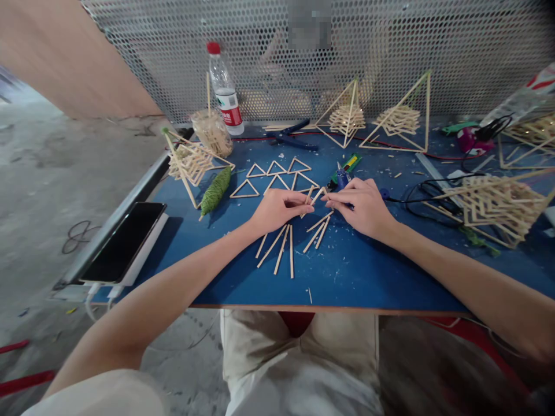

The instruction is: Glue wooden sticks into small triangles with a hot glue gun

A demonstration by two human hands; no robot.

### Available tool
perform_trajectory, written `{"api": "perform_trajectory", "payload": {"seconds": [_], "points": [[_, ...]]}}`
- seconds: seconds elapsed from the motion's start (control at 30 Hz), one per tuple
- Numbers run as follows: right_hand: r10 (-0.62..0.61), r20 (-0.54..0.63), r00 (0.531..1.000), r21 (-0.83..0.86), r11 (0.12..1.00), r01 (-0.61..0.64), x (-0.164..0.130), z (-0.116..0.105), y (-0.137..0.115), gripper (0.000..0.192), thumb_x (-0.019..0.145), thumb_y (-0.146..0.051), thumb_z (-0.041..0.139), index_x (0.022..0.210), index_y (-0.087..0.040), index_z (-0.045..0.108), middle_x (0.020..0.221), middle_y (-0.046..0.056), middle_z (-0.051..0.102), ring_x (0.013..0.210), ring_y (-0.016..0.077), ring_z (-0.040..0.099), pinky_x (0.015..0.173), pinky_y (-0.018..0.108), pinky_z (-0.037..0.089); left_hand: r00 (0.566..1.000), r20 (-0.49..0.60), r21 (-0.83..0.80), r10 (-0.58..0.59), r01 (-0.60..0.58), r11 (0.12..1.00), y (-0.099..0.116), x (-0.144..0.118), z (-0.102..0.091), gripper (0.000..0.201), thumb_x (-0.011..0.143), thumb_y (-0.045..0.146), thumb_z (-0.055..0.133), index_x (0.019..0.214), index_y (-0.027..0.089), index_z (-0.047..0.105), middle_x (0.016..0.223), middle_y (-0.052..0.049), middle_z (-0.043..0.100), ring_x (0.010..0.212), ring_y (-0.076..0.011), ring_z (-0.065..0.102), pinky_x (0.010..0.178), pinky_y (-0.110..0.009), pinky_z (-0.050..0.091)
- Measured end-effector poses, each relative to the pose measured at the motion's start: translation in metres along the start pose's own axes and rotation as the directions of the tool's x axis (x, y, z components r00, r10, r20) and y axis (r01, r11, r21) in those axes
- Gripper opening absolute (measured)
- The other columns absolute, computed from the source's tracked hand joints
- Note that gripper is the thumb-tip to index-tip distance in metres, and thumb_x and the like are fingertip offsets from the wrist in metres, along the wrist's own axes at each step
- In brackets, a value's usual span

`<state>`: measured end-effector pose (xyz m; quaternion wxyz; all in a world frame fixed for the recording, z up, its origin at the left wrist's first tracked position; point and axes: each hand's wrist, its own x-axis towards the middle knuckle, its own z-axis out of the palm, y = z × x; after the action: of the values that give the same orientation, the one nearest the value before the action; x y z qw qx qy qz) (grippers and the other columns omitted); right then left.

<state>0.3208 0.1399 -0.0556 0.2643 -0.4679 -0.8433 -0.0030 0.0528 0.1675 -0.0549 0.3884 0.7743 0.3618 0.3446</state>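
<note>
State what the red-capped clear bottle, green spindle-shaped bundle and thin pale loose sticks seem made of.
Red-capped clear bottle: probably glossy plastic; see-through walls. Green spindle-shaped bundle: perhaps matte yarn or plant fibre; wound-looking strands. Thin pale loose sticks: likely bare wood, dull and straw-coloured.

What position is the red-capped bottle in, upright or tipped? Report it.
Upright: the bottle has its base down on the blue table and its red cap on top.

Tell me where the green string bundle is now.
In the head view, the green string bundle lies on the blue table, left of the left hand, between the stick frame and the small wooden triangles.
</note>
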Motion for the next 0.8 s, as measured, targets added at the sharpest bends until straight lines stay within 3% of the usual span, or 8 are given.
{"api": "perform_trajectory", "payload": {"seconds": [0.2, 0.53, 0.8], "points": [[0.003, 0.003, 1.000, 0.003, 1.000, -0.003, 0.0006, -0.0001, 0.0005, 0.022, 0.110, -0.033, 0.071, 0.122, -0.032, 0.089, 0.105, 0.001, 0.089, 0.093, 0.0271, 0.062, 0.086, 0.048, 0.036, 1.000, 0.002, -0.012, -0.008, 0.008, 1.000, 0.0005, 0.0005, 0.0004, 0.027, 0.088, 0.045, 0.084, 0.088, 0.018, 0.085, 0.072, 0.000, 0.074, 0.063, -0.0110, 0.054, 0.066, -0.027, 0.045], [0.024, -0.003, 1.000, -0.047, 0.999, -0.024, -0.0013, 0.0034, 0.0027, 0.023, 0.109, -0.036, 0.072, 0.125, -0.033, 0.089, 0.108, 0.005, 0.089, 0.096, 0.0273, 0.067, 0.090, 0.048, 0.040, 1.000, 0.015, -0.002, -0.010, 0.010, 1.000, 0.0046, 0.0000, -0.0005, 0.027, 0.090, 0.045, 0.083, 0.085, 0.018, 0.083, 0.071, 0.000, 0.073, 0.061, -0.0106, 0.053, 0.063, -0.027, 0.044], [0.016, -0.012, 1.000, -0.039, 0.999, -0.016, -0.0020, 0.0004, -0.0013, 0.019, 0.108, -0.038, 0.074, 0.117, -0.036, 0.091, 0.101, 0.003, 0.089, 0.094, 0.0273, 0.065, 0.089, 0.049, 0.039, 1.000, 0.011, -0.009, -0.002, 0.002, 1.000, -0.0001, 0.0000, 0.0003, 0.029, 0.090, 0.048, 0.084, 0.088, 0.019, 0.085, 0.076, -0.001, 0.078, 0.062, -0.0117, 0.057, 0.064, -0.027, 0.047]]}}
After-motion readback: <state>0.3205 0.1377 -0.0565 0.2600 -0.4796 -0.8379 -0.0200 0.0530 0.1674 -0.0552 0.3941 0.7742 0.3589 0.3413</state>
